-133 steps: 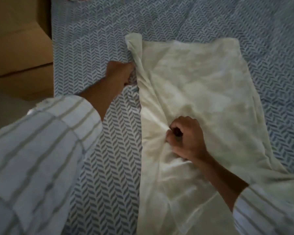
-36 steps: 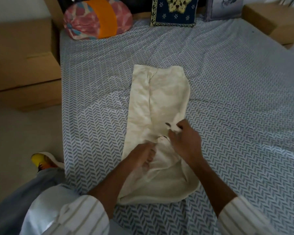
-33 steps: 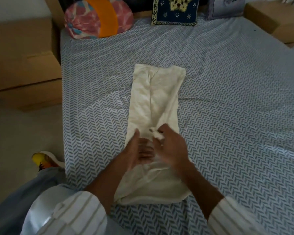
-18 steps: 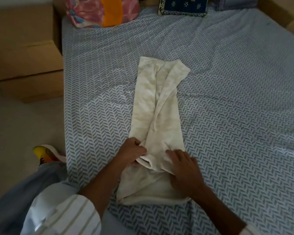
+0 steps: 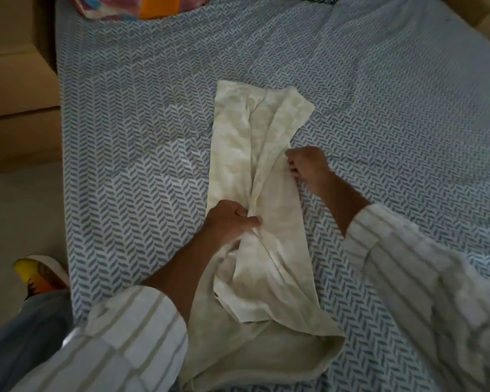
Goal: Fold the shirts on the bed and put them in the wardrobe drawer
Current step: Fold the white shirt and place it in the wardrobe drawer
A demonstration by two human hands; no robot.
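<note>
A cream shirt [image 5: 238, 131] lies on the bed [image 5: 130, 142] as a long narrow strip, both sides folded inward, running away from me. My left hand [image 5: 229, 220] grips bunched fabric near the strip's middle. My right hand [image 5: 309, 165] pinches the right edge of the shirt a little farther up. The near end of the shirt is loose and rumpled at the bed's front edge. No wardrobe or drawer is in view.
The bed has a blue and white herringbone sheet. A pink and orange cushion [image 5: 142, 5] lies at the head end. Brown boxes [image 5: 14, 89] stand left of the bed. A yellow shoe [image 5: 37, 274] rests on the floor at lower left.
My right hand has left the lower part of the shirt and moved up to its right edge. My left hand still grips the middle. The view has come closer.
</note>
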